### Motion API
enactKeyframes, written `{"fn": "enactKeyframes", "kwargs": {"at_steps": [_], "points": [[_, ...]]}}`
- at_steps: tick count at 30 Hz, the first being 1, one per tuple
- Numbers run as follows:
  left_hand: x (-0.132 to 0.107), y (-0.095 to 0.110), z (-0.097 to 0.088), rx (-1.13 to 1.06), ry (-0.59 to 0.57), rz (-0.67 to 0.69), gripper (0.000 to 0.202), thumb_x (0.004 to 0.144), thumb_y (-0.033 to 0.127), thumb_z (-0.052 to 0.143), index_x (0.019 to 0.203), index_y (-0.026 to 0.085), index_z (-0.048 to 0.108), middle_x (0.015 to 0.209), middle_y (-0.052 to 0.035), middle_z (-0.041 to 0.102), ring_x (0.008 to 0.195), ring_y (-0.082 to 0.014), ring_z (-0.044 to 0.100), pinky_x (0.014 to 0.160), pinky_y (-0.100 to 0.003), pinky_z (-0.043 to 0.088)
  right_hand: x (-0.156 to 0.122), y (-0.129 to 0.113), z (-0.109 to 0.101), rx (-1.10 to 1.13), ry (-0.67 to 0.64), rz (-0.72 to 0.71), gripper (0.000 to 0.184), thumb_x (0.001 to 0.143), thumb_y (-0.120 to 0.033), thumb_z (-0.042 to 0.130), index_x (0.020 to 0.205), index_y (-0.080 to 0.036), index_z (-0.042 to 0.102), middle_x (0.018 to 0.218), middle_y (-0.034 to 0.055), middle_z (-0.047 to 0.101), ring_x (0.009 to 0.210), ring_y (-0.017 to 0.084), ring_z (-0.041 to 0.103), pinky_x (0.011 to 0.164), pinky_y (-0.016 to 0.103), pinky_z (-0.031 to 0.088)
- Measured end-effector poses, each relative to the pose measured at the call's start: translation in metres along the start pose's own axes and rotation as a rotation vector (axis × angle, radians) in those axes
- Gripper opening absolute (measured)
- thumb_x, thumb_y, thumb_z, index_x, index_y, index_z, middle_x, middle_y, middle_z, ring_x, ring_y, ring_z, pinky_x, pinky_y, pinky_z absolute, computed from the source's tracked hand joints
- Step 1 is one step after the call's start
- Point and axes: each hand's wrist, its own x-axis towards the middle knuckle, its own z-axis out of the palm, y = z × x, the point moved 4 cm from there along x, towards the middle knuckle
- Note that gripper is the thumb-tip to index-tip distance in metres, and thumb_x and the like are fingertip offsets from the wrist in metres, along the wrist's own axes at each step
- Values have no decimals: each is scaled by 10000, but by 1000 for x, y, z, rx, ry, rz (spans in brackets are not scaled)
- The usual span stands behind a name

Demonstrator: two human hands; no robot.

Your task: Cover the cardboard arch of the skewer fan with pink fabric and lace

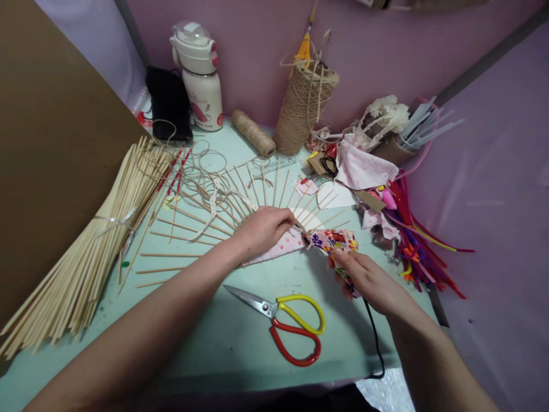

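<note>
My right hand (360, 274) is wrapped round a flower-patterned glue gun (332, 239) with a black cord running down off the table edge. Its nozzle points left, at the edge of a pink dotted fabric piece (283, 245). On that piece rests my left hand (268, 226), its fingers bent and pressed together near the nozzle; what they pinch, if anything, is hidden. Thin wooden sticks (201, 229) fan out behind and beside the fabric. Scissors (270, 310) with one yellow and one red handle lie open in front of my hands.
A tied bundle of sticks (98, 240) lies on the left. Along the back stand a white bottle (203, 97) and a large twine spool (302, 109), with a smaller twine roll (253, 133) between them. Fabric scraps (364, 166) and coloured pipe cleaners (414, 240) crowd the right side.
</note>
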Motion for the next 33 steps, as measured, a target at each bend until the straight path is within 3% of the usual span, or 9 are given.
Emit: {"fn": "enactKeyframes", "kwargs": {"at_steps": [9, 21, 33], "points": [[0, 0, -1, -19, 10, -3, 155, 927, 224, 484, 958, 240, 635, 972, -19, 711, 936, -197, 625, 854, -360, 474, 4, -7, -3, -37, -42, -25, 563, 828, -737, 408, 749, -199, 556, 506, -39, 441, 413, 135, 473, 445, 277, 366], [0, -2, -1, -37, 14, -54, 159, 929, 232, 477, 973, 234, 630, 969, -15, 710, 917, -192, 641, 817, -336, 478, 12, -13, -9, -118, -74, -35, 583, 843, -739, 374, 788, -186, 550, 574, -42, 430, 429, 123, 497, 434, 255, 378], [0, 0, -6, -111, 138, 10, 137, 893, 109, 472, 882, 202, 573, 1055, -43, 673, 1023, -180, 621, 886, -349, 484, 18, -25, -12, -190, -94, -48, 593, 846, -737, 379, 783, -179, 567, 527, -49, 417, 407, 126, 510, 425, 246, 391]]}}
